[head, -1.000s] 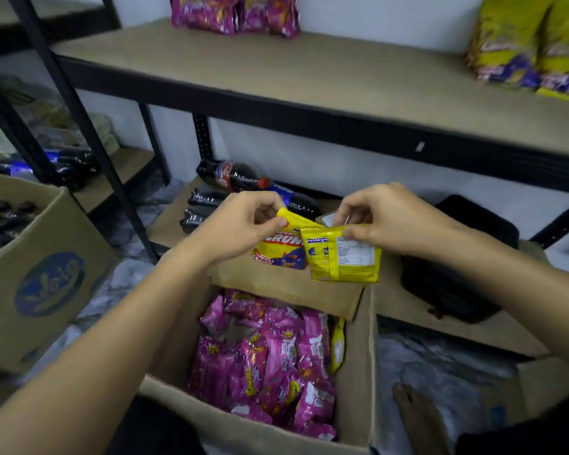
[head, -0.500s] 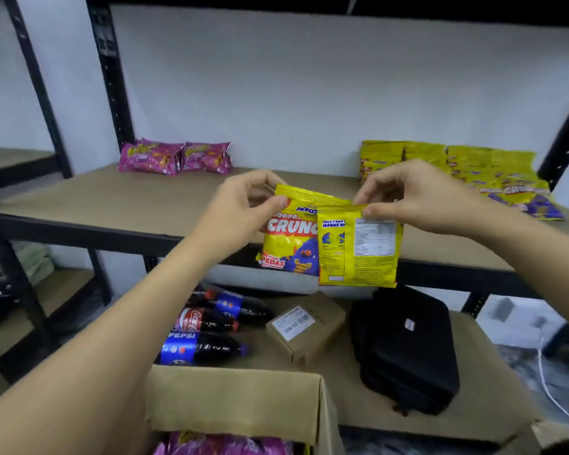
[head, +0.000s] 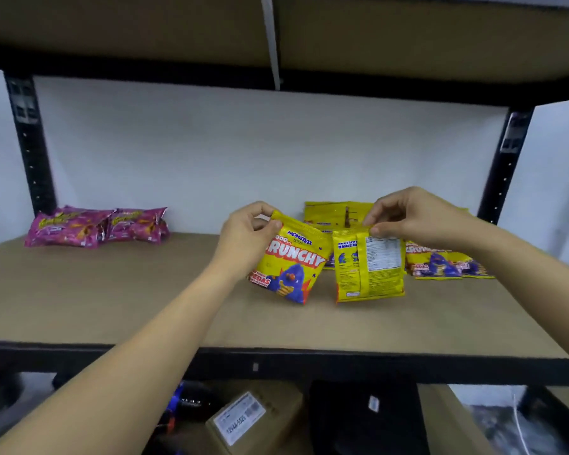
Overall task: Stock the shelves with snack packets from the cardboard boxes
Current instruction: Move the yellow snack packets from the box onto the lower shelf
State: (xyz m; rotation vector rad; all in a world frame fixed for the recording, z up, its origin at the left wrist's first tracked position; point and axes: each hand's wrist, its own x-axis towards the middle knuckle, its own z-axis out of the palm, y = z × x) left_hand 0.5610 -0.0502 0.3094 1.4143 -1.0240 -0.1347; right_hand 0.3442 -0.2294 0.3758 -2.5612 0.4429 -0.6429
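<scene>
While the left hand pinches the top corner of one yellow packet, the right hand pinches the top edge of a second packet; both hang above the shelf.

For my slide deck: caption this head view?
Left hand and right hand each pinch a yellow packet over the shelf.

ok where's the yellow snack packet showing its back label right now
In the head view it hangs right of centre over the brown shelf board, pinched at its top by the right hand, beside the front-facing yellow packet in the left hand.
</scene>
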